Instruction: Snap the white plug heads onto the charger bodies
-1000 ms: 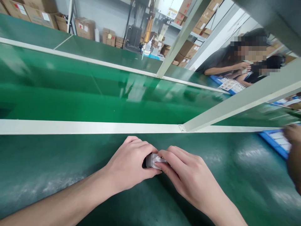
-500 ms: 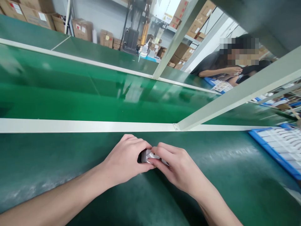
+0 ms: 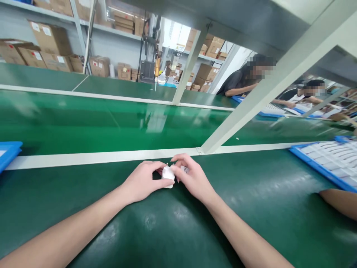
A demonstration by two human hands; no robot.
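A small white plastic piece [image 3: 167, 175], rounded on top with what look like short pins at its far edge, is held just over the green bench. My left hand [image 3: 141, 182] grips it between thumb and fingers from the left. From the right, my right hand [image 3: 195, 180] reaches in with its fingertips at the piece's upper right side. Curled inside those right fingers is another whitish part [image 3: 184, 169], mostly covered, so its kind is unclear.
Blue trays with rows of white parts [image 3: 329, 163] stand at right, beside another person's arm [image 3: 338, 203]. A blue tray [image 3: 9, 152] edges in at left. A slanted metal post [image 3: 237, 115] rises from the white rail [image 3: 111, 158]. Co-workers sit beyond the green belt [image 3: 83, 126].
The white piece has been turned and its rounded face now shows. My right hand has shifted slightly up and left. The view has tilted up, and another person's arm has appeared at right.
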